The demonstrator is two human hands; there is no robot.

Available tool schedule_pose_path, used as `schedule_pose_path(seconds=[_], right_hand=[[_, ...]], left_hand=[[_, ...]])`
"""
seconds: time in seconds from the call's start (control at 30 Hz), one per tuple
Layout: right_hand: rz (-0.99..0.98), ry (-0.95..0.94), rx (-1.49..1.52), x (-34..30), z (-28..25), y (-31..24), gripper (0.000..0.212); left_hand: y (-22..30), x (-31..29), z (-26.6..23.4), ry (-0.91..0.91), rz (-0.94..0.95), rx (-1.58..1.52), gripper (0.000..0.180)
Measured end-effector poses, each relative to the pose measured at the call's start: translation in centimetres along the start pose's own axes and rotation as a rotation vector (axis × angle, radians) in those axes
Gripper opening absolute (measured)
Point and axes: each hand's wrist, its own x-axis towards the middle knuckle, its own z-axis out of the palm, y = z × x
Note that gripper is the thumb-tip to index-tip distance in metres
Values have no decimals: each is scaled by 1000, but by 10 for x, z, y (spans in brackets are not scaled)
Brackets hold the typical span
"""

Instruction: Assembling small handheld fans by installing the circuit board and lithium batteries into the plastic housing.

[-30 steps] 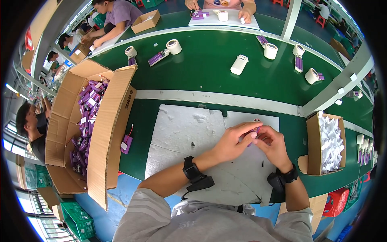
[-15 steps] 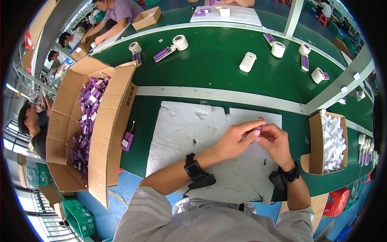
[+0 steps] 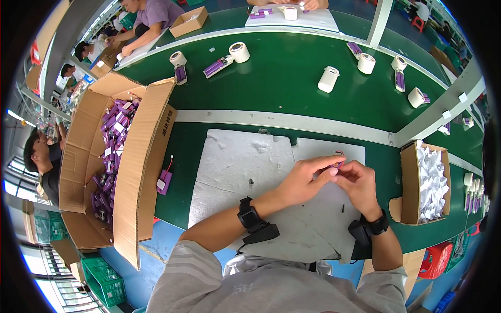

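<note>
Over the white foam board (image 3: pixel 235 167), my left hand (image 3: pixel 307 180) and my right hand (image 3: pixel 358 185) meet with fingers pinched together. Between their fingertips is a small purple battery pack (image 3: pixel 338 165) with thin red wires at its far end; the fingers cover most of it. A lone purple battery pack (image 3: pixel 164 182) with a white label and a red lead lies on the green table, left of the board. Beside it stands a large open cardboard box (image 3: pixel 136 172) heaped with purple battery packs (image 3: pixel 117 128).
A small carton (image 3: pixel 411 182) of folded white pieces stands right of the board. Beyond a white rail (image 3: pixel 276 120), a green belt (image 3: pixel 271 68) carries several white round-headed units with purple packs and a white casing (image 3: pixel 329 79). Co-workers sit beyond; a metal post (image 3: pixel 443 112) rises at right.
The units on the green belt have shifted slightly to the right. A co-worker's hands at the far board have come further into view. My hands have barely moved and keep their pinch.
</note>
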Motion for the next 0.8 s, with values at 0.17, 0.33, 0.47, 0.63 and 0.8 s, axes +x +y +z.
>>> schedule_pose_path(seconds=[0.17,0.33,0.47,0.63,0.8], right_hand=[[2,0,-1,0,0,0,18],[26,-15,5,1,0,0,22],[1,-21,31,2,0,1,30],[-9,-21,49,2,1,1,40],[-25,-16,26,1,0,0,40]], left_hand=[[-2,0,0,3,0,6,35],[-4,1,0,19,39,20,35],[-6,1,0,29,52,20,36],[-8,0,0,30,61,15,37],[-6,0,1,38,48,12,37]])
